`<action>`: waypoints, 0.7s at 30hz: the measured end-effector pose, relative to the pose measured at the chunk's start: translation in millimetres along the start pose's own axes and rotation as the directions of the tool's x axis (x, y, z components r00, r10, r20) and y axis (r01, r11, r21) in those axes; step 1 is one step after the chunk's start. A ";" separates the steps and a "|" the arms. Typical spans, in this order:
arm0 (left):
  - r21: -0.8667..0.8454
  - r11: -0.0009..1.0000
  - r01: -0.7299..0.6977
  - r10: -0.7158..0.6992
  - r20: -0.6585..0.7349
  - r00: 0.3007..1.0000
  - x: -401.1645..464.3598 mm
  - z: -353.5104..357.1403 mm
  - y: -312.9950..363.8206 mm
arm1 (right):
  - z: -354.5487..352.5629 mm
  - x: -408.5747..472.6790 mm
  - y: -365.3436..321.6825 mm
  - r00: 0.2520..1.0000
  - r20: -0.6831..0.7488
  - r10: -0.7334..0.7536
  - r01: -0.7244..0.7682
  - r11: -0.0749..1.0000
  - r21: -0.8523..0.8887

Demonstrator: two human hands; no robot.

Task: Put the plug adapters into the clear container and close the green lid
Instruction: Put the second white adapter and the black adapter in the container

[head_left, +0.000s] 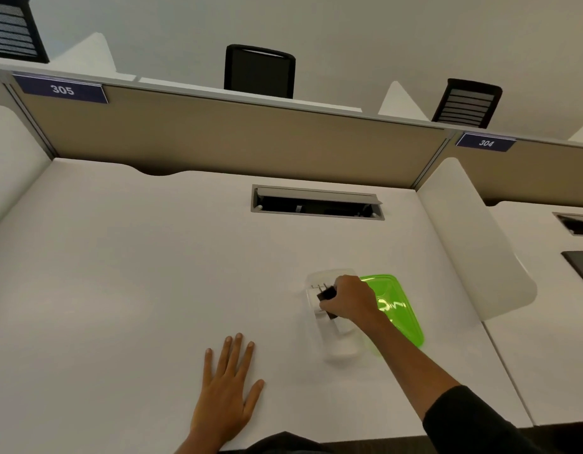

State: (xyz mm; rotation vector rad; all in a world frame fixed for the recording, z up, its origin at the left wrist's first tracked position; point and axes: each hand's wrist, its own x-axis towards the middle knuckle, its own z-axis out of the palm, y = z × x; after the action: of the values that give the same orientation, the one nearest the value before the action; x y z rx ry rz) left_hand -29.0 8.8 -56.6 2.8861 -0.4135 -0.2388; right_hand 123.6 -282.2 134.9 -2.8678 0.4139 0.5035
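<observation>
Loading is the step in hand, we judge: our right hand (pixel 350 299) grips a dark, boxy plug adapter (pixel 326 294), metal prongs toward ten o'clock, over the clear container (pixel 340 342) at four o'clock on the smooth white desk (pixel 136 273). Our left hand (pixel 226 385) lies flat and spread, holding nothing. Next we should release it inside, then fetch the glossy green lid (pixel 399 306), touching the container at its three o'clock.

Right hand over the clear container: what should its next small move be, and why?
Probably lower slightly and let go. The right hand has its grip closed on dark plug adapters, prongs showing, held over the open clear container. The green lid lies beside it on the desk, off and partly behind the forearm, so closing comes later. The left hand rests flat, empty.
</observation>
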 end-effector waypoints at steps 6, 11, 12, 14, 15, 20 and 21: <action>0.009 1.000 -0.003 0.003 0.000 1.000 -0.6 -0.9 0.4 | 19.9 -13.1 11.1 0.989 0.125 0.075 -0.074 0.997 -0.010; 0.015 1.000 -0.004 0.004 -0.003 1.000 -0.3 -1.8 0.3 | 33.8 -18.7 10.0 0.989 0.126 0.077 -0.079 0.997 0.010; 0.017 1.000 -0.003 0.003 -0.001 1.000 -0.4 -2.0 0.3 | 36.5 -19.2 9.6 0.989 0.131 0.074 -0.078 0.997 0.021; 0.027 1.000 0.002 -0.002 0.005 1.000 -0.5 -2.2 0.3 | 40.4 -20.1 9.3 0.987 0.144 0.071 -0.076 0.997 0.030; 0.030 1.000 0.004 -0.004 0.006 1.000 -0.3 -2.1 0.5 | 41.2 -20.2 9.1 0.986 0.149 0.070 -0.075 0.997 0.029; 0.035 0.999 0.009 -0.010 0.014 1.000 -0.3 -2.1 0.1 | 40.0 -20.0 6.6 0.986 0.154 0.069 -0.070 0.998 0.004; 0.037 0.999 0.012 -0.012 0.014 1.000 -0.2 -1.9 0.1 | 39.9 -20.3 6.1 0.986 0.153 0.070 -0.071 0.997 0.000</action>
State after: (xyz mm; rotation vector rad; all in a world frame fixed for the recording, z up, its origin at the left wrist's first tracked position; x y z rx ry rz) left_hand -28.9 9.1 -54.7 2.9256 -0.4076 -0.2561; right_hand 91.3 -273.5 104.5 -2.7922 0.4908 0.7281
